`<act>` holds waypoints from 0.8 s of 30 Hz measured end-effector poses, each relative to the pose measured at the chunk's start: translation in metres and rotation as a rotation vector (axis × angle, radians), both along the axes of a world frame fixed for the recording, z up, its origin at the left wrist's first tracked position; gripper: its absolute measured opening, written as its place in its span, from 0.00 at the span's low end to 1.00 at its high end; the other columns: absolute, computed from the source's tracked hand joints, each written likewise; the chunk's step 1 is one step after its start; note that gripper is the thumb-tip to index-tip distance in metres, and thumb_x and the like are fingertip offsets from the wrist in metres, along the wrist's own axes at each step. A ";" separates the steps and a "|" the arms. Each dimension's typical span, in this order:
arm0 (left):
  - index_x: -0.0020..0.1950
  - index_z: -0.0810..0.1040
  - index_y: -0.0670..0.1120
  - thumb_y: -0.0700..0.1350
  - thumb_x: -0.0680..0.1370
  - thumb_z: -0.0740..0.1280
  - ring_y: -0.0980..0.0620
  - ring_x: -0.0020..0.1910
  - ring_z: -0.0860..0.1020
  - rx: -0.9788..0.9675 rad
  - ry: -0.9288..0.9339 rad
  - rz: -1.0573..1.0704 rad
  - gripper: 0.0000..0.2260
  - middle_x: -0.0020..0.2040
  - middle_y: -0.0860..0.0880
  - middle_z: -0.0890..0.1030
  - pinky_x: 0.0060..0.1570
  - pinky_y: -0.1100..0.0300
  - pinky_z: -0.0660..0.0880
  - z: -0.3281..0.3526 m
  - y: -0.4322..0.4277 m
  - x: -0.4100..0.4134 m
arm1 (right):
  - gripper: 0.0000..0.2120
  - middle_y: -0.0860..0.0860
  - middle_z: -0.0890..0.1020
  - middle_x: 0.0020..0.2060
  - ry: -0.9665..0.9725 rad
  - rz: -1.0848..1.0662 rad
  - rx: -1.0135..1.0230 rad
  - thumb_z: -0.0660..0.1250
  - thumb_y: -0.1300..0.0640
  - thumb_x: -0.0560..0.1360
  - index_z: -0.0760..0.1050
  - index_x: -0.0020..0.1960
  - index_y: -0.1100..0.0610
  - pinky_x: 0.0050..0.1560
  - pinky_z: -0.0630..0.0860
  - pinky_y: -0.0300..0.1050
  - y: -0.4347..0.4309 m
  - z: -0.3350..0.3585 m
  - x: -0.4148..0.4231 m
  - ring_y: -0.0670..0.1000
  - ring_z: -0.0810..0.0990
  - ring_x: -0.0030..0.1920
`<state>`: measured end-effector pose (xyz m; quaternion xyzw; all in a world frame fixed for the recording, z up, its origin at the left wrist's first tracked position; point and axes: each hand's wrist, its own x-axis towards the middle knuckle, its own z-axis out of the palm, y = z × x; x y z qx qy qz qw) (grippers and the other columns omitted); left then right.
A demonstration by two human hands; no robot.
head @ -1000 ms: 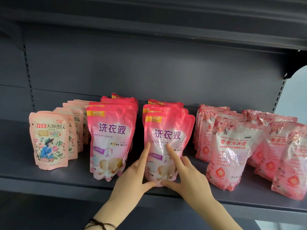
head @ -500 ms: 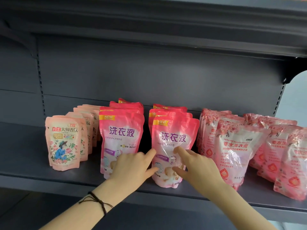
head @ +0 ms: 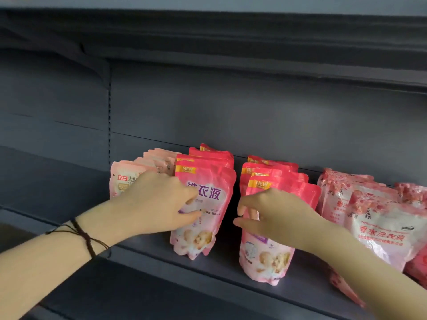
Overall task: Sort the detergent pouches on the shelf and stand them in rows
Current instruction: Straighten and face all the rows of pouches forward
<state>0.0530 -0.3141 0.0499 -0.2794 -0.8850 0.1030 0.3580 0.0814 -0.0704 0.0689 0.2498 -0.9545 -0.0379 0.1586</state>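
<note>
On the shelf (head: 161, 257), our two rows of bright pink pouches stand side by side with a gap between. We have the left hand (head: 159, 204) loosely spread on the left front pouch (head: 203, 218) and the right hand (head: 272, 215), fingers half curled, on the right front pouch (head: 265, 262); neither clamps anything. We should nudge both fronts level, pressing low so they stay upright, clear of the paler pouches (head: 379, 234) alongside.
</note>
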 end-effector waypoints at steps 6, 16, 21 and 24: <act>0.37 0.71 0.53 0.63 0.75 0.60 0.55 0.29 0.67 0.079 0.065 -0.008 0.15 0.30 0.55 0.76 0.25 0.64 0.51 0.005 -0.030 -0.020 | 0.20 0.51 0.82 0.36 0.168 -0.092 0.022 0.60 0.41 0.77 0.78 0.43 0.57 0.38 0.77 0.47 -0.027 0.008 -0.023 0.52 0.79 0.38; 0.50 0.72 0.54 0.61 0.77 0.60 0.52 0.43 0.78 0.415 -0.115 -0.195 0.11 0.40 0.56 0.80 0.37 0.57 0.75 0.004 -0.045 -0.094 | 0.19 0.50 0.72 0.29 0.240 -0.407 -0.223 0.63 0.45 0.78 0.70 0.38 0.59 0.31 0.68 0.45 -0.055 0.012 -0.046 0.53 0.72 0.30; 0.51 0.77 0.52 0.57 0.78 0.62 0.49 0.41 0.79 0.368 -0.192 -0.371 0.10 0.36 0.56 0.77 0.35 0.57 0.72 0.011 -0.037 -0.108 | 0.11 0.55 0.81 0.41 0.263 -0.484 -0.229 0.66 0.52 0.77 0.74 0.55 0.59 0.43 0.79 0.53 -0.061 0.017 -0.051 0.59 0.81 0.41; 0.50 0.78 0.49 0.55 0.79 0.62 0.48 0.42 0.79 0.386 -0.193 -0.347 0.10 0.37 0.53 0.79 0.38 0.53 0.75 0.009 -0.038 -0.114 | 0.08 0.56 0.82 0.40 0.227 -0.512 -0.162 0.64 0.57 0.77 0.79 0.50 0.60 0.42 0.79 0.52 -0.061 0.019 -0.054 0.58 0.81 0.39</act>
